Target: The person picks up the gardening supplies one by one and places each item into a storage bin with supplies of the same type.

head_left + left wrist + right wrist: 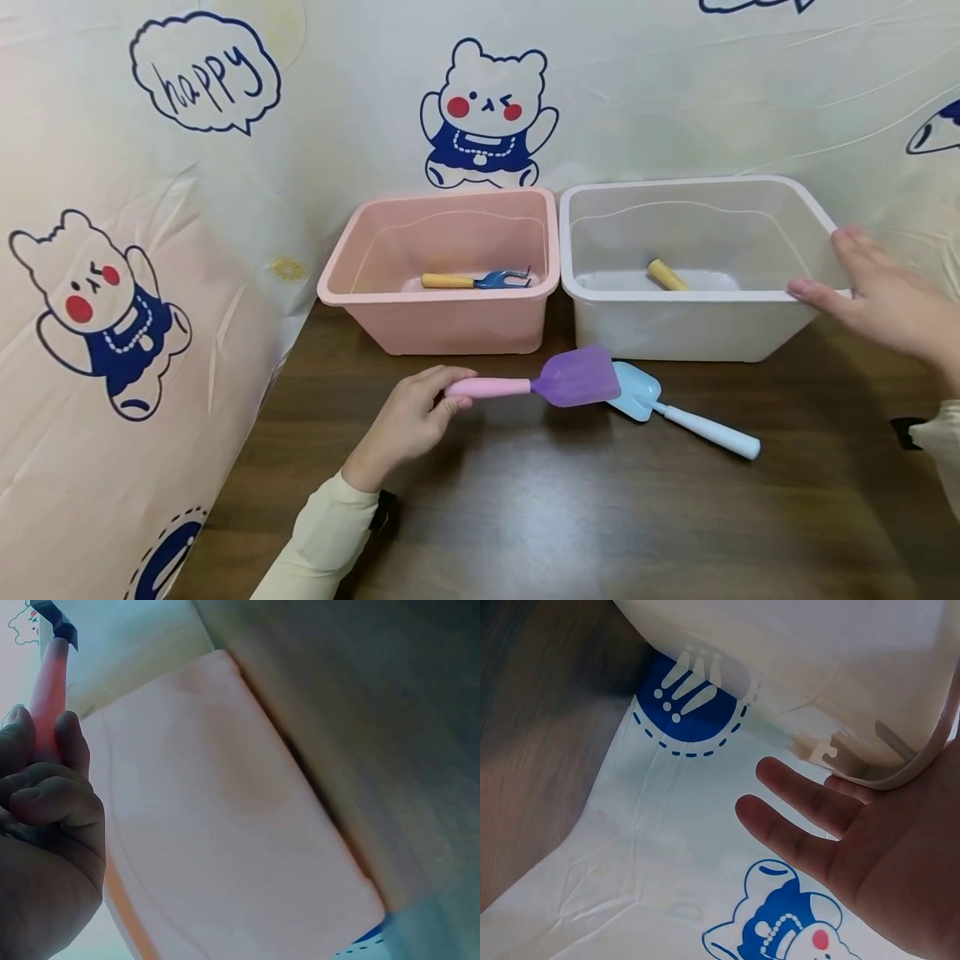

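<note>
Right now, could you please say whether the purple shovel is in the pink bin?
Outside the pink bin: the left hand holds the purple shovel by its pink handle over the table.

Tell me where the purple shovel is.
Near the middle of the head view: the left hand holds the purple shovel by its pink handle, its tip slightly overlapping the light-blue shovel.

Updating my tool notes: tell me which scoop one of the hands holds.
The purple scoop with the pink handle: the left hand grips it, while the light-blue scoop lies on the table.
</note>
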{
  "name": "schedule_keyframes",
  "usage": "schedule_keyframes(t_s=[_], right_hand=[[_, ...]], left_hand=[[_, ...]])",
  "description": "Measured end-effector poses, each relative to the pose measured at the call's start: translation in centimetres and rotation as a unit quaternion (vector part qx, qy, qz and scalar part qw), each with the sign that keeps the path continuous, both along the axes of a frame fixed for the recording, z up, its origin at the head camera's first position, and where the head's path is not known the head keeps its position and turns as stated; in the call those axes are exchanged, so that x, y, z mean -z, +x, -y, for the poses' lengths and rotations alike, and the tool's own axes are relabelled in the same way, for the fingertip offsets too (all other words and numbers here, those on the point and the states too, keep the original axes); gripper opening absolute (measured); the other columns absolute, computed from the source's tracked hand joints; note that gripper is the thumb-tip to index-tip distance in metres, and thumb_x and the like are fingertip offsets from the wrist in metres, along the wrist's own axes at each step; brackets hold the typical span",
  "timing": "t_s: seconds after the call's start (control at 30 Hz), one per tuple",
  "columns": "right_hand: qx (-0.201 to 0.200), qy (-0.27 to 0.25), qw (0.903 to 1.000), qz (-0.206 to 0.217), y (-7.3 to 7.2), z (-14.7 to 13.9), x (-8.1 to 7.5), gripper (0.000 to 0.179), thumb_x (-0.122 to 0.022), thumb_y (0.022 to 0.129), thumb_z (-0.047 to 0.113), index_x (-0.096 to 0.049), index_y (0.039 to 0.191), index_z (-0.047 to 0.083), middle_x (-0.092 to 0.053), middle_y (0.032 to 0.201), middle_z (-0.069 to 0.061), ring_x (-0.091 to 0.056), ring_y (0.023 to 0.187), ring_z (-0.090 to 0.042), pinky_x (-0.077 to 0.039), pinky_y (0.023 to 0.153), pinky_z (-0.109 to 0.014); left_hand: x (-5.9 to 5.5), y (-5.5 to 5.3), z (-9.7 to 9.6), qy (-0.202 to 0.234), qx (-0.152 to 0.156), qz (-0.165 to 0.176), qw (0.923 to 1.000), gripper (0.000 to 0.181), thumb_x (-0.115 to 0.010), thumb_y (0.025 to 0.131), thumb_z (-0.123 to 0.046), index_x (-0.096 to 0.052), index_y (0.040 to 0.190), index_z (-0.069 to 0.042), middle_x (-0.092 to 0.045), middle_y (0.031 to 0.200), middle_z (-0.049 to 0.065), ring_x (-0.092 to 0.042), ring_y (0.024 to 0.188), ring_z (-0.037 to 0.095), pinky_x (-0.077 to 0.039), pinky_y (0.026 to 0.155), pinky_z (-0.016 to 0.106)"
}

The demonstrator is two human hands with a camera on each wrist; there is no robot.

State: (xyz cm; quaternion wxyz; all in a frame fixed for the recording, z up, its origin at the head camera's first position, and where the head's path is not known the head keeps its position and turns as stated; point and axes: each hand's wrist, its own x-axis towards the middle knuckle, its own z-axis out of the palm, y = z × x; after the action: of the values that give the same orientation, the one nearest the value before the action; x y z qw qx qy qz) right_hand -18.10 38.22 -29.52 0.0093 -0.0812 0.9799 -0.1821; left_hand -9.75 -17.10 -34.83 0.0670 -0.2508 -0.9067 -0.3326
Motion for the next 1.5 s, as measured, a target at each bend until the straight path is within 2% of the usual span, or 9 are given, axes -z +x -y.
schedule_keyframes(t_s=[0.3, 0.43, 0.63, 0.93, 1.03, 1.17, 1.5], right_hand=[[0.009, -0.005, 0.9999, -0.003, 0.2, 0.1, 0.2, 0.095, -0.046, 0.104, 0.051, 0.008, 0.155, -0.008, 0.013, 0.159, -0.034, 0.008, 0.146, -0.052, 0.003, 0.111, -0.069], [0.006, -0.011, 0.9999, -0.005, 0.3, 0.2, 0.2, 0.094, -0.047, 0.104, 0.05, 0.007, 0.155, -0.008, 0.012, 0.159, -0.034, 0.008, 0.146, -0.052, 0.003, 0.112, -0.068], [0.009, -0.014, 0.9999, 0.002, 0.3, 0.2, 0.2, 0.095, -0.047, 0.104, 0.051, 0.007, 0.155, -0.007, 0.013, 0.159, -0.033, 0.007, 0.146, -0.053, 0.0, 0.111, -0.071], [0.013, -0.015, 0.9998, 0.007, 0.4, 0.3, 0.0, 0.095, -0.047, 0.104, 0.052, 0.007, 0.156, -0.006, 0.013, 0.159, -0.033, 0.006, 0.145, -0.055, -0.001, 0.109, -0.073], [0.014, -0.014, 0.9998, 0.006, 0.4, 0.3, 0.0, 0.094, -0.046, 0.104, 0.052, 0.007, 0.156, -0.006, 0.012, 0.159, -0.033, 0.006, 0.145, -0.054, 0.0, 0.11, -0.073], [0.008, -0.014, 0.9999, 0.001, 0.4, 0.2, 0.0, 0.093, -0.046, 0.104, 0.051, 0.006, 0.156, -0.006, 0.011, 0.16, -0.033, 0.007, 0.146, -0.052, 0.001, 0.111, -0.07], [0.002, -0.013, 0.9999, -0.006, 0.3, 0.1, 0.1, 0.092, -0.045, 0.105, 0.051, 0.003, 0.156, -0.008, 0.009, 0.16, -0.033, 0.007, 0.148, -0.048, 0.001, 0.113, -0.067]], left_hand=[[-1.5, -0.8, -0.6, 0.018, 0.014, -0.032, 0.9992, 0.03, -0.076, 0.09, -0.015, -0.072, 0.118, -0.007, -0.069, 0.103, -0.001, -0.061, 0.087, 0.013, -0.052, 0.08, 0.036], [-2.7, -1.4, -1.1, 0.025, 0.021, -0.054, 0.998, 0.03, -0.078, 0.089, -0.015, -0.072, 0.117, -0.007, -0.069, 0.102, 0.0, -0.06, 0.086, 0.014, -0.051, 0.079, 0.036], [-4.6, -2.5, -1.7, 0.037, 0.03, -0.068, 0.9965, 0.031, -0.078, 0.089, -0.013, -0.072, 0.118, -0.004, -0.07, 0.106, 0.003, -0.061, 0.089, 0.016, -0.051, 0.081, 0.037], [-6.9, -4.6, -3.2, 0.036, 0.021, -0.055, 0.9976, 0.032, -0.075, 0.092, -0.014, -0.07, 0.122, -0.004, -0.069, 0.103, 0.004, -0.058, 0.09, 0.02, -0.048, 0.081, 0.037], [-7.5, -5.4, -3.8, 0.033, 0.022, -0.059, 0.9975, 0.03, -0.073, 0.094, -0.016, -0.07, 0.122, -0.005, -0.07, 0.107, 0.004, -0.059, 0.092, 0.019, -0.048, 0.084, 0.037], [-8.1, -6.5, -4.7, 0.025, 0.02, -0.064, 0.9974, 0.027, -0.071, 0.096, -0.018, -0.07, 0.12, -0.005, -0.07, 0.103, 0.003, -0.06, 0.089, 0.018, -0.049, 0.083, 0.036], [-9.3, -9.0, -6.7, -0.002, -0.014, -0.048, 0.9988, 0.025, -0.069, 0.098, -0.025, -0.072, 0.119, -0.012, -0.065, 0.09, 0.0, -0.056, 0.081, 0.02, -0.043, 0.071, 0.037]])
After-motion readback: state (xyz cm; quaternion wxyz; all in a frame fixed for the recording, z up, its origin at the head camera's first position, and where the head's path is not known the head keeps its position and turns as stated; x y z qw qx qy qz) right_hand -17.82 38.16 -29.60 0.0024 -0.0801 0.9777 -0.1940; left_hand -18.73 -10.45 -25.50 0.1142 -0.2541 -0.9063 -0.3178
